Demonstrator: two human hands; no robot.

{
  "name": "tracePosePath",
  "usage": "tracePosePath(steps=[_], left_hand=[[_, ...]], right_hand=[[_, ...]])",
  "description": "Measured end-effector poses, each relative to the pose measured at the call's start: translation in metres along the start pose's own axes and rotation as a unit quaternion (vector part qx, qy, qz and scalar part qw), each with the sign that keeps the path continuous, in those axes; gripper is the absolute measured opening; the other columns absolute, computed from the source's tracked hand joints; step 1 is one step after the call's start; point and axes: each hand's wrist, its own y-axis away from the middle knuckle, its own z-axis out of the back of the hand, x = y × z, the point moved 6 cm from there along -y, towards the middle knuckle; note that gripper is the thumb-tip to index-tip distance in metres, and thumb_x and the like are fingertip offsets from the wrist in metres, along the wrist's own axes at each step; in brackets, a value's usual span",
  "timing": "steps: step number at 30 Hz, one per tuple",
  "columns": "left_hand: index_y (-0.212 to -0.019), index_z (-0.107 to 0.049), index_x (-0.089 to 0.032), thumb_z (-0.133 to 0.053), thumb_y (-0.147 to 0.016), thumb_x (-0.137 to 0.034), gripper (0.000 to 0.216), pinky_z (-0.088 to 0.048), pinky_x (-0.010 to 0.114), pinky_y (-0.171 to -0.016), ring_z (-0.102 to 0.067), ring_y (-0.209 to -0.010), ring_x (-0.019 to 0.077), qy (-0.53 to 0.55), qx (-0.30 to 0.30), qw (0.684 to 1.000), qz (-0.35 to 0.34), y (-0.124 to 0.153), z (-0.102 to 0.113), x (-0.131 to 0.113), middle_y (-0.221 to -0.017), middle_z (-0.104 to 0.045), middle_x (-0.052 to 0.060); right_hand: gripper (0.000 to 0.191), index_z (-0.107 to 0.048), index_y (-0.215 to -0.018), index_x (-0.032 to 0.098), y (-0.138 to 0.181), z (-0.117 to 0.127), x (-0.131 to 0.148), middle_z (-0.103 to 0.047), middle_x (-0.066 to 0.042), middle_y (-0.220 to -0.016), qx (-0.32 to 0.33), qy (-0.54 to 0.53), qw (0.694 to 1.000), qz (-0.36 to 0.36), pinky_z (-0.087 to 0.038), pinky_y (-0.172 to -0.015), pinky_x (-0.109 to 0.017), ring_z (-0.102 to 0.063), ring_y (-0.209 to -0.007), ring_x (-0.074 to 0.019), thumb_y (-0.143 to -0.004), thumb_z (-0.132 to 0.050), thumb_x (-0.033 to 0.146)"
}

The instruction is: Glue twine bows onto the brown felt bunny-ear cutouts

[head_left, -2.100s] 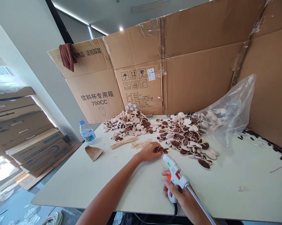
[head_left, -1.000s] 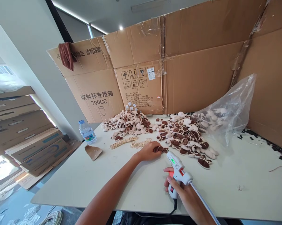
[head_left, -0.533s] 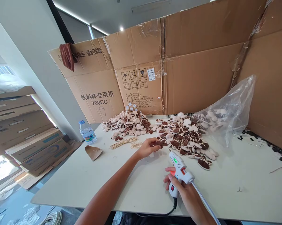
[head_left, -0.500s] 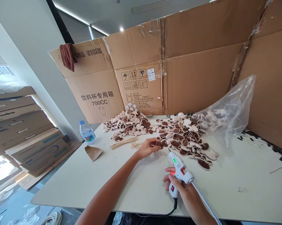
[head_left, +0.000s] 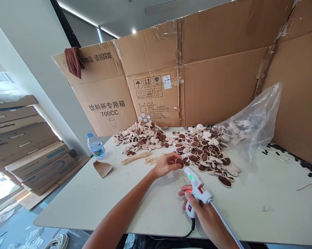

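My left hand (head_left: 167,165) pinches a small brown plush piece (head_left: 179,162) between thumb and fingers, just in front of the right-hand pile. Its exact shape is partly hidden by the fingers. My right hand (head_left: 193,202) is wrapped around a white hot glue gun (head_left: 197,186) with a green lit display. The gun's nozzle points up and left, close beside the brown piece; whether they touch I cannot tell. A white glue stick (head_left: 224,221) runs out of the gun's back. Beyond my hands lies a pile of brown and cream plush pieces (head_left: 197,148) with cream cords.
Another plush pile (head_left: 142,136) lies at back left, near a bundle of cream cords (head_left: 137,158). A water bottle (head_left: 96,147) and a cardboard scrap (head_left: 102,168) are at left. A clear plastic bag (head_left: 259,121) stands at right, and cardboard walls (head_left: 220,79) enclose the back.
My left hand has shifted slightly right with the brown piece. The glue gun has moved a little up and left, bringing its nozzle nearer the piece.
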Motion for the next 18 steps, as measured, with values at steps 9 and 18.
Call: tracePosePath(steps=[9, 18], left_hand=[[-0.108, -0.068, -0.015, -0.083, -0.076, -0.032, 0.039, -0.047, 0.028, -0.066, -0.063, -0.075, 0.0165, 0.044, 0.023, 0.999, -0.009, 0.0004, -0.0016, 0.0, -0.084, -0.066, 0.005], [-0.104, -0.068, -0.015, -0.085, -0.075, -0.035, 0.039, -0.047, 0.028, -0.065, -0.065, -0.075, 0.0178, 0.053, 0.017, 0.998, -0.014, -0.001, -0.0003, 0.0007, -0.08, -0.063, 0.004]], right_hand=[[0.04, -0.066, -0.109, 0.022, 0.0019, 0.0017, -0.0006, -0.075, -0.007, -0.098, -0.015, -0.007, 1.0, 0.017, -0.053, -0.066, -0.034, -0.067, -0.069, -0.0204, -0.096, -0.058, 0.059], [0.046, -0.065, -0.105, 0.019, -0.0001, -0.0011, -0.004, -0.072, -0.006, -0.085, -0.039, -0.013, 0.999, 0.023, -0.054, -0.059, -0.033, -0.066, -0.063, -0.0201, -0.091, -0.062, 0.063]])
